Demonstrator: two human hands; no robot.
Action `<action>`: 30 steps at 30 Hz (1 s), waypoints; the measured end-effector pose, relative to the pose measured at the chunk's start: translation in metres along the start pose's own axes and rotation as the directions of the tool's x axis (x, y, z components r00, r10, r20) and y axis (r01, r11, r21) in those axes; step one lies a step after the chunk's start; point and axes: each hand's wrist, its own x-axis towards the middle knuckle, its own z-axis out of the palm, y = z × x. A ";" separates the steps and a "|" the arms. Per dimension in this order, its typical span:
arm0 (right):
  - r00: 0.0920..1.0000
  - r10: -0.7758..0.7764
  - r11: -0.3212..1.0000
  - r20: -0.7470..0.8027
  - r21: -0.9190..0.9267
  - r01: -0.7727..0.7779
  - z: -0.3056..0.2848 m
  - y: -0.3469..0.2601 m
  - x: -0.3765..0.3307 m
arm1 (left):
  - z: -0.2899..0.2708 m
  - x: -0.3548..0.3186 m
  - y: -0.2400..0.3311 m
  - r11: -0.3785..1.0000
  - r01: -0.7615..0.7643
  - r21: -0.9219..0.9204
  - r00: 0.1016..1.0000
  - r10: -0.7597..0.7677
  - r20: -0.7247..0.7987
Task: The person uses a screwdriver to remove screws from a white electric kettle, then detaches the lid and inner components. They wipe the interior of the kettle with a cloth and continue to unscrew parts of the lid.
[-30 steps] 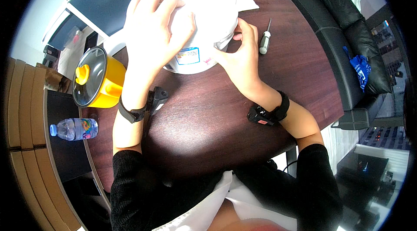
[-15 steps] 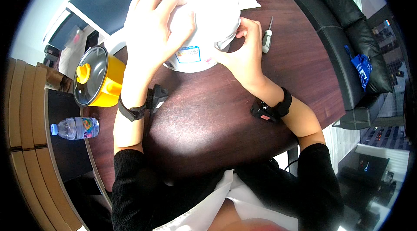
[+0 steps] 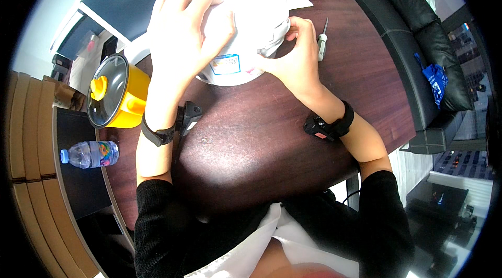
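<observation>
Left hand (image 3: 185,37) lies loosely spread atop the white round object (image 3: 251,6), gripping nothing visible. Right hand (image 3: 295,66), half-curled, thumb and fingers parted, meets its creased side; cannot tell whether a fold is held. Object rests at the table's (image 3: 235,142) far side, screwdriver (image 3: 322,48) toward the table's right, yellow pot (image 3: 137,83) at its left.

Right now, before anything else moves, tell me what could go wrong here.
The screwdriver lies on the table just right of the right hand, so an outward sweep might knock it.
The yellow pot stands close to the left forearm; swinging that arm outward could bump it.
The white bundle has creased folds by the right hand, which might snag on the fingers.
</observation>
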 end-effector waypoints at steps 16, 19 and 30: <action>0.998 -0.050 0.994 0.022 -0.100 0.052 -0.007 -0.008 -0.004 | 0.003 -0.001 -0.003 1.000 -0.005 -0.009 1.000 0.005 -0.004; 1.000 -0.029 0.998 0.008 -0.064 0.029 -0.005 -0.010 -0.006 | 0.003 -0.001 -0.004 1.000 0.004 -0.018 1.000 -0.004 -0.002; 0.989 -0.134 0.990 -0.062 -0.050 0.131 -0.009 -0.015 -0.003 | -0.002 -0.002 -0.003 1.000 0.011 -0.018 0.999 -0.011 0.033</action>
